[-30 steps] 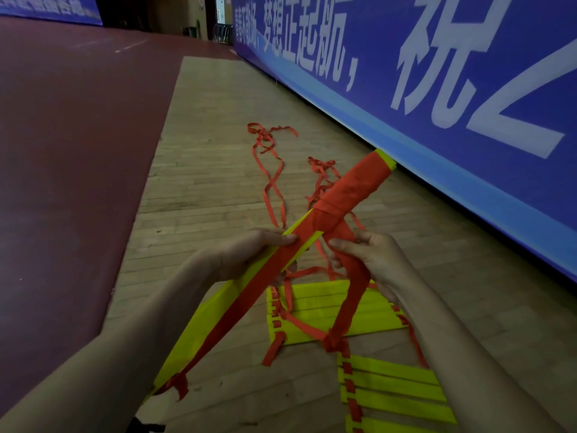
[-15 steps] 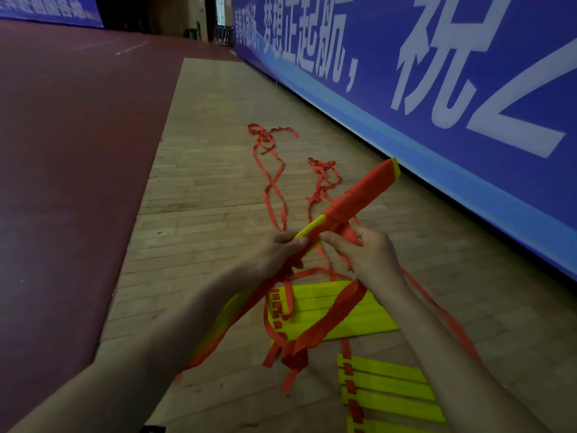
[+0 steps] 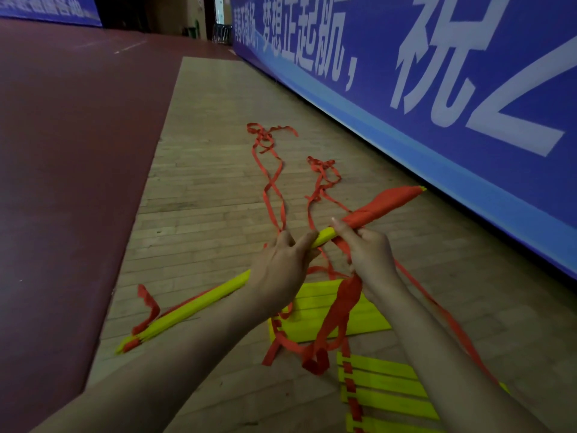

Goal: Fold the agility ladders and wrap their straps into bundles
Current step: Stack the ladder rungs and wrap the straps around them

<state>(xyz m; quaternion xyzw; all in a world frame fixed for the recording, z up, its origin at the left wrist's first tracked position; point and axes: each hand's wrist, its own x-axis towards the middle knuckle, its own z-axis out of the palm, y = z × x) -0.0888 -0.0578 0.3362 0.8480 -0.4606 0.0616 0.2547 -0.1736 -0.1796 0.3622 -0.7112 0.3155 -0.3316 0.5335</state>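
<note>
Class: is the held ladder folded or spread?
Folded: the held ladder is one stacked bar of rungs, red strap wrapping its far end.

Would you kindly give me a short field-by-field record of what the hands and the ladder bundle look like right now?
Setting: wooden floor beside a blue banner
Left hand: grips the folded yellow rungs mid-length
Right hand: holds the orange strap against the bundle at the wrap's edge
Wrapped section: covers the bundle's far end; the near end is bare yellow
Strap slack: hangs from the right hand down to the floor
Also on floor: other ladder rungs, trailing straps
</note>
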